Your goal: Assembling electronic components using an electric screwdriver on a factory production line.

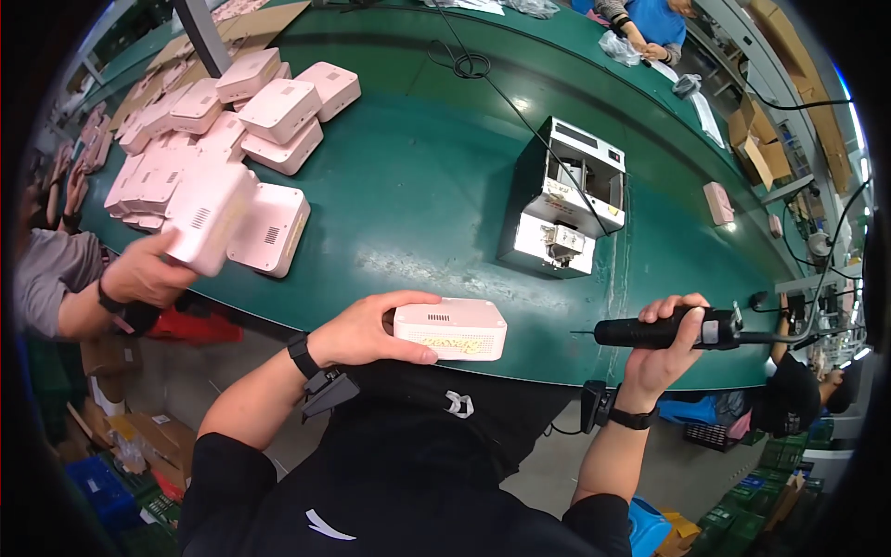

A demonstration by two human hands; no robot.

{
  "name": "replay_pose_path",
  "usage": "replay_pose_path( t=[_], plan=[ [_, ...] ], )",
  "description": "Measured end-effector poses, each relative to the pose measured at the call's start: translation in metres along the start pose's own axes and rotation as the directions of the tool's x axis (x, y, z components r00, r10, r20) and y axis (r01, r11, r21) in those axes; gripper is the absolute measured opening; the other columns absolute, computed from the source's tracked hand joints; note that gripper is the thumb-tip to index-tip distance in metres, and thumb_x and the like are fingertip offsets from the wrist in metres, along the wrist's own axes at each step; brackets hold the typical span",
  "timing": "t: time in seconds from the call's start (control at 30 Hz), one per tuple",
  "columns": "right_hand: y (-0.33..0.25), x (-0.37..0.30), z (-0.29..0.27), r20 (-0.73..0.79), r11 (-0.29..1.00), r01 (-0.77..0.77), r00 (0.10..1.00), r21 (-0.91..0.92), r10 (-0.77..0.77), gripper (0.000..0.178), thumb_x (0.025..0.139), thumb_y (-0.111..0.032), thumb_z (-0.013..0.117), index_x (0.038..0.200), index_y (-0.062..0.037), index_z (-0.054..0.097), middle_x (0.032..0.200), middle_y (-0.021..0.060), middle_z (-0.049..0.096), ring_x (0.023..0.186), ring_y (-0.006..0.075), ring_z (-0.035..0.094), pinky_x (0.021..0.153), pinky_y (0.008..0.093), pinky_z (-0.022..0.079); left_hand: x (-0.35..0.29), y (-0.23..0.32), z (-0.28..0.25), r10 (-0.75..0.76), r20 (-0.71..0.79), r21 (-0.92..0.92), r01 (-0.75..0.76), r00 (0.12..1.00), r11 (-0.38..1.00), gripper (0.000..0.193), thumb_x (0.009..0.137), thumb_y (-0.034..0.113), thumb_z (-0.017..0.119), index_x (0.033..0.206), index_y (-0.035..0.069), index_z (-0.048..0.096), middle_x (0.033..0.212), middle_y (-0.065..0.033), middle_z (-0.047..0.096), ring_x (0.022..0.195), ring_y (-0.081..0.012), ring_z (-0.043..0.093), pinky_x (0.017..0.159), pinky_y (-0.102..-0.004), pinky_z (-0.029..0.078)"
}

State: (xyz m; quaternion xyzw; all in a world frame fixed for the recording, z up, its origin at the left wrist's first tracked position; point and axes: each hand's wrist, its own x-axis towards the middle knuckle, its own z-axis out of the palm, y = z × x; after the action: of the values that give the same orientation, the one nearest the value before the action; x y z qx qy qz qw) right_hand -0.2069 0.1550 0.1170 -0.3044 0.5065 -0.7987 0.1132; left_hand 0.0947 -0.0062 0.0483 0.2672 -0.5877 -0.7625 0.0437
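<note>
My left hand (367,331) grips a pale pink plastic box (452,328) by its left end, at the near edge of the green table (418,223). The box has a small vent on top and a perforated side with yellowish lettering facing me. In my right hand (668,336) is a black electric screwdriver (650,330), held level, its thin bit pointing left toward the box with a gap between them. A cable leaves its right end. Beyond, on the table, stands a black and white screw feeder (566,204).
At the left, a co-worker's hand (153,269) holds another pink box (209,223) beside a heap of similar boxes (278,111). A black cable (520,107) runs across to the screw feeder. Small pink parts (717,202) lie at the right. Another person (654,32) works at the far side.
</note>
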Motion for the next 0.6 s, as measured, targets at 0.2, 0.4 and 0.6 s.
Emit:
replay_pose_path(
  t=[0.2,0.4,0.6],
  plan=[
    [0.023,-0.005,-0.043,-0.01,0.995,0.048,0.999,-0.086,-0.049,0.014,0.099,-0.02,0.055,0.099,-0.0078,0.049,0.077,0.0044,0.048,0.065,0.0146,0.048,0.063,0.0286,0.043,0.002,0.008,0.002,-0.165,0.009,-0.197,0.164,0.986,0.967,0.066,0.091,0.028,0.069,0.145,0.004,0.04,0.132,-0.0135,0.058,0.117,-0.0238,0.06,0.099,-0.0353,0.05],
    [0.029,-0.019,-0.048,-0.1,0.999,0.04,0.994,0.022,-0.038,0.014,0.094,-0.016,0.056,0.098,-0.0063,0.046,0.073,0.0044,0.047,0.059,0.0146,0.047,0.059,0.0295,0.044,0.043,0.009,-0.013,-0.213,0.061,-0.614,0.205,0.975,0.762,0.066,0.1,0.054,0.044,0.147,0.008,0.036,0.132,-0.0182,0.057,0.113,-0.0309,0.064,0.091,-0.0389,0.056],
    [0.024,-0.035,-0.042,-0.087,0.992,0.115,0.989,-0.044,-0.119,0.014,0.092,-0.014,0.055,0.099,-0.0055,0.046,0.072,0.005,0.047,0.057,0.0146,0.047,0.056,0.0295,0.044,0.137,0.037,-0.054,0.005,-0.195,-0.524,-0.108,0.981,0.845,0.072,0.1,0.061,0.034,0.15,0.01,0.032,0.134,-0.0213,0.056,0.112,-0.0329,0.064,0.094,-0.0401,0.055]
  ],
)
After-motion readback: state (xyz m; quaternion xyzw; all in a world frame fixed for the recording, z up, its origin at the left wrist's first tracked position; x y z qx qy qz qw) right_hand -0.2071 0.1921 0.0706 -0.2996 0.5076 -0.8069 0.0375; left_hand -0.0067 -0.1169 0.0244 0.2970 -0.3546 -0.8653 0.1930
